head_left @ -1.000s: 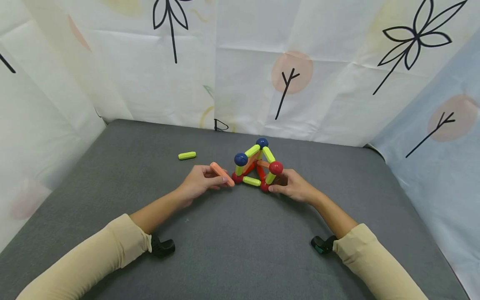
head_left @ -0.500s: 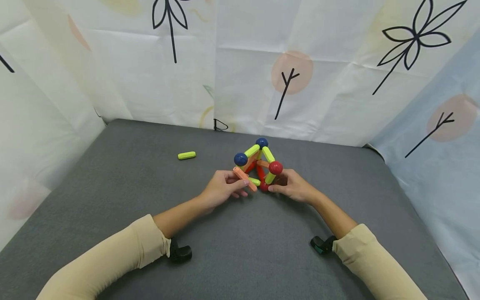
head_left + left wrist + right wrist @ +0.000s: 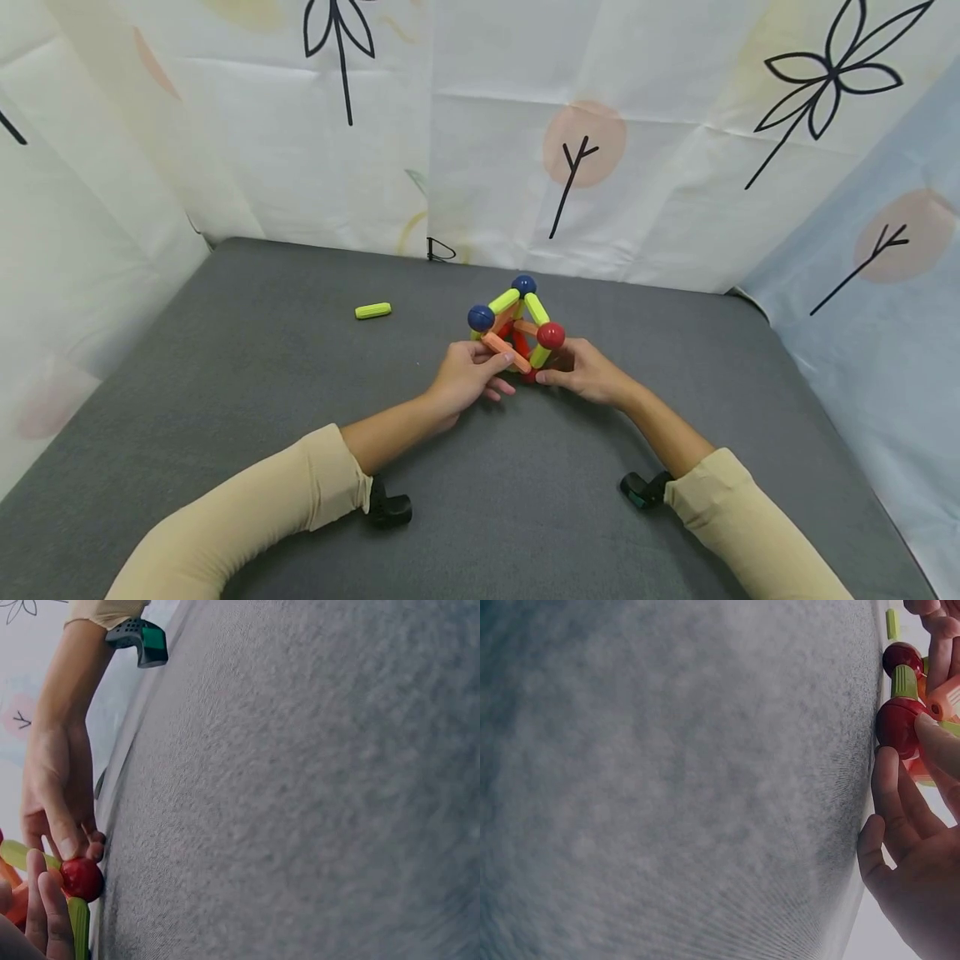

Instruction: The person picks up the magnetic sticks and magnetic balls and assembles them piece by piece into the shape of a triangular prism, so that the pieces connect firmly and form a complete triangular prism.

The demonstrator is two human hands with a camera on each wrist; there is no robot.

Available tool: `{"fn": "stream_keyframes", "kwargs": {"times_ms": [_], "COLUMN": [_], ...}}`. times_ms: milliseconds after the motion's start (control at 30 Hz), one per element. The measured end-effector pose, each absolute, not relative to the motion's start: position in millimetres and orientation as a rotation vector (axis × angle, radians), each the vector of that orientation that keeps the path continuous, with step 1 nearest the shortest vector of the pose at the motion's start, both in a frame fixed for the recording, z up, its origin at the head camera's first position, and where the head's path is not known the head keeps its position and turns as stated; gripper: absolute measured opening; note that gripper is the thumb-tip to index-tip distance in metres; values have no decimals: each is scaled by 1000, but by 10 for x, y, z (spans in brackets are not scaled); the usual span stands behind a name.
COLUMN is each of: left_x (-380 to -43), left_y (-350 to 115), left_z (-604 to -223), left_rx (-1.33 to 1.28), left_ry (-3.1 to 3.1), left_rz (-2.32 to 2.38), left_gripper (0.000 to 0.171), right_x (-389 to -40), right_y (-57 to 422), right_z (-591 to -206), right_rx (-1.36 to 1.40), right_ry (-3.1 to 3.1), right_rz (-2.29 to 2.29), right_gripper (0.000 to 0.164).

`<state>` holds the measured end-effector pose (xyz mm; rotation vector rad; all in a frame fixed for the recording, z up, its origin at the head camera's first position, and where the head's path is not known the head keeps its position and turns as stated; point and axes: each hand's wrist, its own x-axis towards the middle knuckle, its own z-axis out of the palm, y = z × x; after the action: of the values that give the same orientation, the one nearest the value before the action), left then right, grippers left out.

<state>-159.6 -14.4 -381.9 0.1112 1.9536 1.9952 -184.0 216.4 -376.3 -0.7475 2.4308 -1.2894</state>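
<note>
In the head view my left hand [image 3: 467, 377] pinches an orange magnetic stick [image 3: 504, 351] between thumb and fingers. The stick lies slantwise across the front of a small frame of magnetic sticks and balls. My right hand [image 3: 588, 373] holds the frame's lower right red ball [image 3: 897, 727], thumb and fingertips against it. Upper corners are two blue balls [image 3: 481, 318] and a red ball [image 3: 551, 336], linked by yellow-green sticks [image 3: 537, 309]. The orange stick's near end [image 3: 943, 702] shows close above the held ball in the right wrist view; whether they touch, I cannot tell.
A loose yellow-green stick [image 3: 372, 311] lies on the grey table [image 3: 300, 375], left of the frame. Behind the table hangs a white printed cloth [image 3: 487, 150]. Each wrist wears a black camera [image 3: 390, 507].
My left hand has moved right with the orange stick, from left of the frame to its front. My right hand keeps its hold on the red ball; the loose stick stays put.
</note>
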Motion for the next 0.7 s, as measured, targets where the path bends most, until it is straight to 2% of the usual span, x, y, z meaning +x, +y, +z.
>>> {"fn": "stream_keyframes", "kwargs": {"times_ms": [400,700], "left_x": [-1649,-1653], "left_y": [-148,-116], "left_z": [-3780,-3787], "left_rx": [-18,-22], "left_ry": [1899,1959], "left_rz": [1959,1940], "left_gripper": [42,36], "right_x": [-1844,-1842], "right_y": [2162,2154], "right_z": [-3768,-3765], "right_rx": [-751,-747], "right_ry": [2422,2420], "right_rz": [-1290,-1296], "right_gripper": [41,41]}}
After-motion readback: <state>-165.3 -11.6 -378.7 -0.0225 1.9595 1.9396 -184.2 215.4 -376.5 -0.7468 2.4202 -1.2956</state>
